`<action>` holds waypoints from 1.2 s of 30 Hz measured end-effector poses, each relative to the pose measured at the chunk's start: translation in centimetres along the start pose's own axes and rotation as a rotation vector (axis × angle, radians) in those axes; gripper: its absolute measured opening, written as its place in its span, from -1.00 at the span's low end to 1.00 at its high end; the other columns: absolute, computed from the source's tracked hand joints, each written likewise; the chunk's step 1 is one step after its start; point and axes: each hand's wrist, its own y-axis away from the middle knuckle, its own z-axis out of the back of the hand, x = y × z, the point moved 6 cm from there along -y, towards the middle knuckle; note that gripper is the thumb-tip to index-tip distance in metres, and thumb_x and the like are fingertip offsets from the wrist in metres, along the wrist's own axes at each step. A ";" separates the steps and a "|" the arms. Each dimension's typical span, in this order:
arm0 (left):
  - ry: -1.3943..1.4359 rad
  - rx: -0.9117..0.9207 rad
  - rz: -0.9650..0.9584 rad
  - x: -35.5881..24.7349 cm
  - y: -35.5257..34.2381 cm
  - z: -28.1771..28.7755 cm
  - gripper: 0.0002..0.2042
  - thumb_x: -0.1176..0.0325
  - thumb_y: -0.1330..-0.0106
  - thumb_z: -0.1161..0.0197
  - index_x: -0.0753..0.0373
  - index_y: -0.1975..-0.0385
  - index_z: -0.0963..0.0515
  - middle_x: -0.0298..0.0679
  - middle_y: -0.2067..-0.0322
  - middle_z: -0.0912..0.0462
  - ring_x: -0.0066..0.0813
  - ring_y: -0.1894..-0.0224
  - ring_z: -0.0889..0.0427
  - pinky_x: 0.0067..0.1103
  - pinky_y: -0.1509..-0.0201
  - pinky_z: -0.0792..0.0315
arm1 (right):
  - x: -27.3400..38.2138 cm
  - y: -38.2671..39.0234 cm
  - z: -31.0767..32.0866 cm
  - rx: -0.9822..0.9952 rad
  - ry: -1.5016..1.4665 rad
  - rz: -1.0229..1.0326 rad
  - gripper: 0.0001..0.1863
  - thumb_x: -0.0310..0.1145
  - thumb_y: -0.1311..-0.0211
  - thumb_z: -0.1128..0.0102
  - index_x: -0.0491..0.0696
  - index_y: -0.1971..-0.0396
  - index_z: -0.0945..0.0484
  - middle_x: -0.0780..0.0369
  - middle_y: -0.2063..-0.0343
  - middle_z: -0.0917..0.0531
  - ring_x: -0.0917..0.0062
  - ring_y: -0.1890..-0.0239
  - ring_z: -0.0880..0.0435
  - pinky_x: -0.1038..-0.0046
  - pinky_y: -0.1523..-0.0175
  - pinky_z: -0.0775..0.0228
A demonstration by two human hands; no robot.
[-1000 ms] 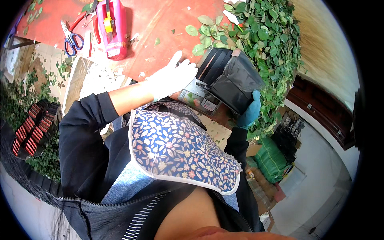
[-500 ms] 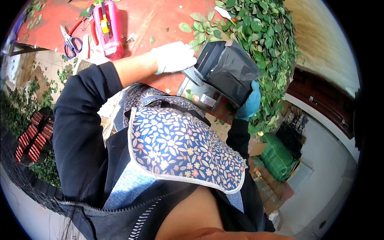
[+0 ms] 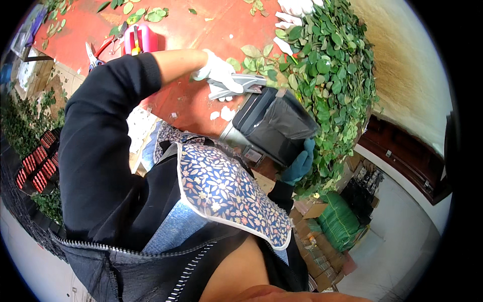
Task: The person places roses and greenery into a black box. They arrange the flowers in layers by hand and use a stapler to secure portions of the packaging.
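My left hand (image 3: 220, 70), in a white glove, is closed round a grey hand tool that looks like a stapler (image 3: 251, 81). The tool lies across the upper edge of a black box (image 3: 249, 117), whose side is covered with wrinkled black plastic film (image 3: 289, 118). My blue-gloved right hand (image 3: 300, 163) grips the box at its lower right corner; part of the fingers is hidden behind it. The box is tilted near the table's front edge. Under it, a clear-sided case (image 3: 233, 135) shows only in part. Whether the tool touches the box, I cannot tell.
Green leafy stems (image 3: 339, 70) are heaped along the right of the red table (image 3: 196, 32). A pink tool holder (image 3: 146, 39) and scissors (image 3: 92, 54) lie at the far left. White gloves (image 3: 297, 7) rest at the back. A green sack (image 3: 339, 219) stands on the floor.
My left hand has lifted the grey tool from the box's left side to above its upper edge, showing more of it. The box has shifted slightly left and down in view.
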 end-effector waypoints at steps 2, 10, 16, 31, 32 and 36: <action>0.105 0.096 0.027 0.2 -1.0 0.5 -0.45 -0.04 -0.27 -0.33 0.29 -0.07 -0.52 -0.17 0.17 -0.68 -0.37 0.16 -0.68 -0.45 0.08 -0.62 | 1.4 0.6 -0.4 -0.008 -0.012 -0.035 -0.60 -0.28 -0.49 0.06 -0.29 -0.09 -0.49 0.04 -0.21 -0.48 0.22 -0.35 -0.32 0.22 -0.44 -0.03; 0.052 0.255 0.166 0.0 -0.4 0.9 -0.52 0.02 -0.36 -0.23 0.32 -0.05 -0.49 -0.04 0.11 -0.66 -0.26 0.08 -0.70 -0.40 0.06 -0.64 | 4.5 2.5 -0.3 -0.007 0.069 -0.116 -0.61 -0.29 -0.47 0.04 -0.27 -0.10 -0.49 0.03 -0.27 -0.41 0.25 -0.39 -0.27 0.23 -0.46 0.00; 0.230 0.384 0.192 -0.6 0.7 -1.3 -0.57 0.10 -0.42 -0.17 0.38 -0.03 -0.46 0.04 0.15 -0.66 -0.17 0.06 -0.69 -0.33 0.06 -0.64 | 6.2 3.3 -0.1 0.010 0.014 -0.153 -0.57 -0.21 -0.44 -0.02 -0.25 -0.08 -0.51 0.01 -0.27 -0.41 0.20 -0.39 -0.26 0.20 -0.45 0.02; -0.050 0.313 0.390 -0.4 0.6 -2.6 -0.52 -0.09 -0.31 -0.26 0.28 0.13 -0.55 -0.27 0.38 -0.62 -0.47 0.40 -0.62 -0.50 0.32 -0.57 | 8.1 2.7 0.0 0.033 0.068 -0.120 -0.55 -0.14 -0.44 -0.02 -0.24 -0.03 -0.54 0.02 -0.19 -0.50 0.17 -0.38 -0.29 0.17 -0.44 0.01; -0.035 0.287 0.395 0.2 0.9 -3.2 -0.52 -0.09 -0.31 -0.25 0.28 0.11 -0.54 -0.26 0.37 -0.63 -0.46 0.38 -0.64 -0.49 0.30 -0.58 | 8.2 2.8 0.4 0.022 0.061 -0.122 -0.55 -0.15 -0.43 -0.02 -0.24 -0.03 -0.55 0.02 -0.19 -0.51 0.16 -0.37 -0.29 0.17 -0.44 0.01; 0.243 0.208 0.188 2.3 0.9 -1.4 -0.53 0.12 -0.36 -0.24 0.33 -0.12 -0.45 -0.19 0.13 -0.66 -0.39 0.16 -0.69 -0.48 0.10 -0.63 | 6.0 2.8 0.8 -0.023 0.041 -0.087 -0.56 -0.15 -0.42 -0.05 -0.24 -0.01 -0.55 0.03 -0.14 -0.55 0.12 -0.36 -0.30 0.14 -0.44 0.00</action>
